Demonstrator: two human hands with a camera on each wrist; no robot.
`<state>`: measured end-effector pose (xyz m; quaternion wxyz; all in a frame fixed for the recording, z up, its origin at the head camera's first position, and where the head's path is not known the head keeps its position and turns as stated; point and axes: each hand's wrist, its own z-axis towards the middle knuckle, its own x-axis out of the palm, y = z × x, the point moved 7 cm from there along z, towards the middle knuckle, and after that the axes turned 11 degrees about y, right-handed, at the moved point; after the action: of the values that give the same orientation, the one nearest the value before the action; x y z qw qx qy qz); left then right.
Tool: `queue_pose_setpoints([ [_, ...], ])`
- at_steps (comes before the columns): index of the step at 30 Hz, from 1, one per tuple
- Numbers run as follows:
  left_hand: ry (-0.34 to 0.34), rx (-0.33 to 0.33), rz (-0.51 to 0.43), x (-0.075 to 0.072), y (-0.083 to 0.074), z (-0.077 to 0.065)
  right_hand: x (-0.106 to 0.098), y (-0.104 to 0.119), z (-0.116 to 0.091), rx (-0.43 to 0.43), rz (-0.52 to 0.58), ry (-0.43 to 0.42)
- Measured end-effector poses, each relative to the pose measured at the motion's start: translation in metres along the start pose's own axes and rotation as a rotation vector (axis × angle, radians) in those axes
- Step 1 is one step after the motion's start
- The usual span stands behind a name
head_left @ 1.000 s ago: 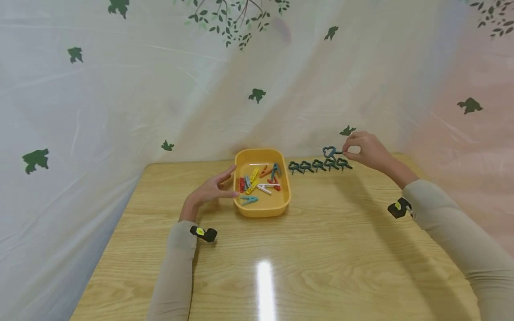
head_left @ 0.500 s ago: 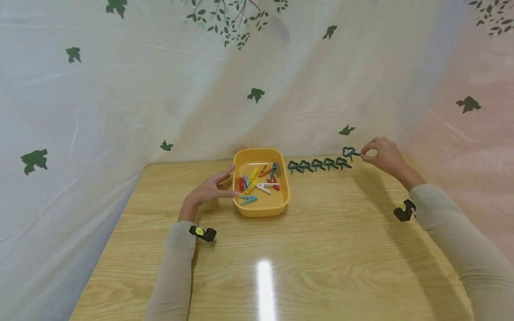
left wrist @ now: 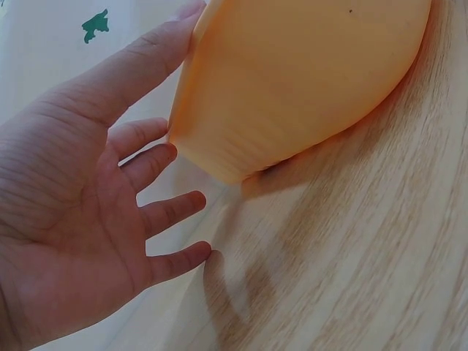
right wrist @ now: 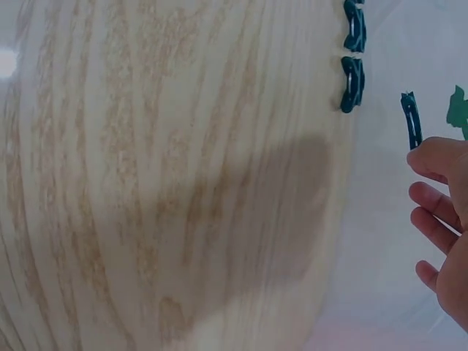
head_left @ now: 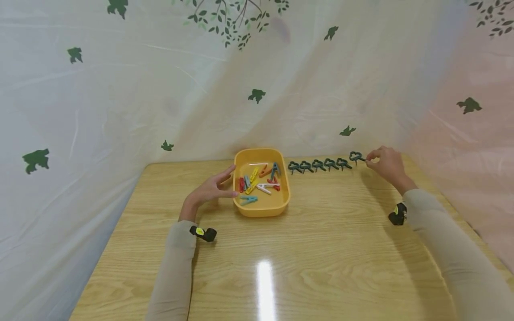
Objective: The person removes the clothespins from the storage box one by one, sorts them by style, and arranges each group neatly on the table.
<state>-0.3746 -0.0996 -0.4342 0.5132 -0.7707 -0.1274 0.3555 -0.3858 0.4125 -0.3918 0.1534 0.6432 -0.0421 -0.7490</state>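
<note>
My right hand (head_left: 387,166) pinches one end of a dark green clip (head_left: 355,156) with a lobed, cloud-like head. In the right wrist view this clip (right wrist: 412,121) is seen edge-on, raised above the table, between thumb and finger. Just left of it, several matching dark green clips (head_left: 319,165) stand in a row along the table's back edge. My left hand (head_left: 209,187) has its fingers spread at the left side of a yellow basket (head_left: 262,213). The left wrist view shows the thumb on the basket's rim (left wrist: 191,58), with the lower fingers apart from its wall.
Inside the basket lie several clothes pegs, among them a white peg (head_left: 265,187), a light blue peg (head_left: 249,199) and a yellow peg (head_left: 254,174). Behind the wooden table (head_left: 321,249) hangs a pale sheet (head_left: 192,111) with leaf prints, close to its back edge.
My right hand has carried the dark green clip rightward and down, from above the row to beyond its right end. The left hand and basket have stayed put.
</note>
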Motion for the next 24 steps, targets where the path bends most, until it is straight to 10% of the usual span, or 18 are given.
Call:
queue_pose_setpoints([
  [24,-0.005,0.016,0.006,0.001,-0.001,-0.001,0.029,-0.021,0.003,0.139,0.058,0.066],
])
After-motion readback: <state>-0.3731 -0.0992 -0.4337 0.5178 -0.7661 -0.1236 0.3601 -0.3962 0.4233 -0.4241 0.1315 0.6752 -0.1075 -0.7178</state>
